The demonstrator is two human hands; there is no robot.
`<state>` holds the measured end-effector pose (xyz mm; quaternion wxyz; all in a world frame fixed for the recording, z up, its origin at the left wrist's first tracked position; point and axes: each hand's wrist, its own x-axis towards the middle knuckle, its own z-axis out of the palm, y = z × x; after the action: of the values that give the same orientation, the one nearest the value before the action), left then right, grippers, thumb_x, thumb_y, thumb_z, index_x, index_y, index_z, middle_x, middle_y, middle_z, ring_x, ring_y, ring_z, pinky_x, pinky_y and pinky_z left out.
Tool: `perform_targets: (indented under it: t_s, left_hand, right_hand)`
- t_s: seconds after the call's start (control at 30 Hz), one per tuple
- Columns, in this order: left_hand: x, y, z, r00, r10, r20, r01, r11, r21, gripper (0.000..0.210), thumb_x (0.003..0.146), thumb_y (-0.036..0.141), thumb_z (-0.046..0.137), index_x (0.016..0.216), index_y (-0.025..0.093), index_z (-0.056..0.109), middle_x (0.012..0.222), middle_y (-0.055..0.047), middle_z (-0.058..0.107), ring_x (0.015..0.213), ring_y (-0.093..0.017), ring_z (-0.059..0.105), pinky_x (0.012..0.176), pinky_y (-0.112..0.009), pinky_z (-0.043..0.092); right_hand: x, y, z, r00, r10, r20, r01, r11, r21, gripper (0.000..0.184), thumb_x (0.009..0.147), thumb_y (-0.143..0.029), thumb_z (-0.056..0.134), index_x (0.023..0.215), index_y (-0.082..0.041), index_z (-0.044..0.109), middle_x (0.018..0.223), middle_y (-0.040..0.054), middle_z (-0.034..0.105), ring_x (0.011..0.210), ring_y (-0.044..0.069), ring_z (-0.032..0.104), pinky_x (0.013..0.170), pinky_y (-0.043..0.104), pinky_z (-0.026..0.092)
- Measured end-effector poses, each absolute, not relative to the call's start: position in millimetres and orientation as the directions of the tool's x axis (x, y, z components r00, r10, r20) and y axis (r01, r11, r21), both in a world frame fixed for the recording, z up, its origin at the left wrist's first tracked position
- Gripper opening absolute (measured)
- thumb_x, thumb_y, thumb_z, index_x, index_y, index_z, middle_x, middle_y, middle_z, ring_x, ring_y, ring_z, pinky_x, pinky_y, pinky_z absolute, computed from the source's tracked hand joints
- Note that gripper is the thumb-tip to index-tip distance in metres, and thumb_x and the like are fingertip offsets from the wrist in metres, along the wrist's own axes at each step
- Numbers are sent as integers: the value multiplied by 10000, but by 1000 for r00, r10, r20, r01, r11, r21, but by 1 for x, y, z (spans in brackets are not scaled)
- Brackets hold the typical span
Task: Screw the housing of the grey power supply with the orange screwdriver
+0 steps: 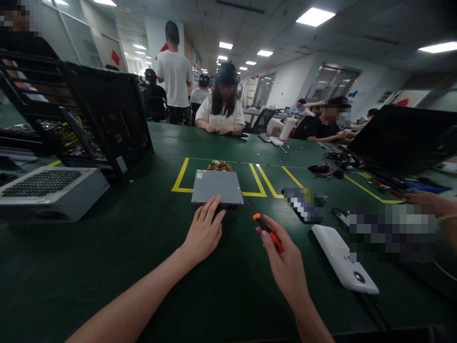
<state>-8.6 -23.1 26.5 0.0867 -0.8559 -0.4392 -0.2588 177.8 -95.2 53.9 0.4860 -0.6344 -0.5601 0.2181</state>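
A grey metal computer power supply (217, 186) lies flat on the green table in front of me, with yellow, red and black cables bundled at its far side. My left hand (204, 232) rests its stretched fingertips on the near edge of this box without wrapping round it. To the right, my right hand (282, 252) is closed round an orange-and-black screwdriver (264, 225), held above the table. Its orange end points up and left; no shaft shows, so the rest is hidden by the fingers.
A black computer case (124, 119) and a second power supply (78, 190) stand at left. At right lie a white power bank (344, 259), cables (326, 170), a dark monitor (407, 138) and a neighbour's hand (433, 205). Yellow tape (264, 183) marks the table. A person (223, 112) sits opposite.
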Motion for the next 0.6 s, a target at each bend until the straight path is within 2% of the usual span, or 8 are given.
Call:
perform_targets:
  t_s: [0.1,0.17,0.23,0.33,0.47,0.6]
  left_hand:
    - [-7,-25,28,468,723,508,791,-599,125,349,844,198,423,1186,162,489,1428,-117,268,1330,-247,200,1043,-433,286]
    - [-5,-26,29,459,734,501,787,-597,154,363,847,197,419,1204,159,468,1428,-121,265,1333,-243,190,1050,-441,277]
    - [-5,-29,30,449,742,498,784,-595,180,382,844,191,422,1224,155,447,1430,-125,255,1335,-247,182,1052,-455,277]
    - [-11,-42,35,442,767,465,773,-589,236,421,837,197,439,1257,176,412,1438,-106,244,1334,-248,190,1039,-470,305]
    - [-36,-74,35,432,826,362,755,-550,356,478,844,228,445,1311,252,346,1441,-63,258,1306,-233,279,982,-448,401]
    - [-66,-103,16,312,891,330,736,-447,508,500,859,265,427,1343,300,306,1439,-69,266,1244,-250,387,905,-405,480]
  right_hand:
    - [189,-41,57,263,958,116,233,54,-971,379,820,-352,479,1155,-186,536,919,48,628,828,167,584,759,332,474]
    - [189,2,52,274,960,63,178,14,-984,346,826,-359,477,1083,-146,568,861,42,618,784,157,582,719,309,480]
    - [185,42,46,258,966,4,140,-33,-990,328,801,-346,556,1043,-126,570,923,58,606,824,174,581,736,337,487]
    - [175,83,41,186,979,-81,52,-92,-994,324,843,-328,521,1118,-156,508,1116,77,544,940,192,563,784,397,487]
    - [167,99,44,45,984,-174,-62,-171,-983,329,848,-326,514,1131,-160,500,1132,79,536,953,195,560,792,404,485]
    - [156,85,43,-39,978,-203,-138,-206,-969,325,850,-327,511,1127,-159,502,1126,78,538,946,192,562,787,400,487]
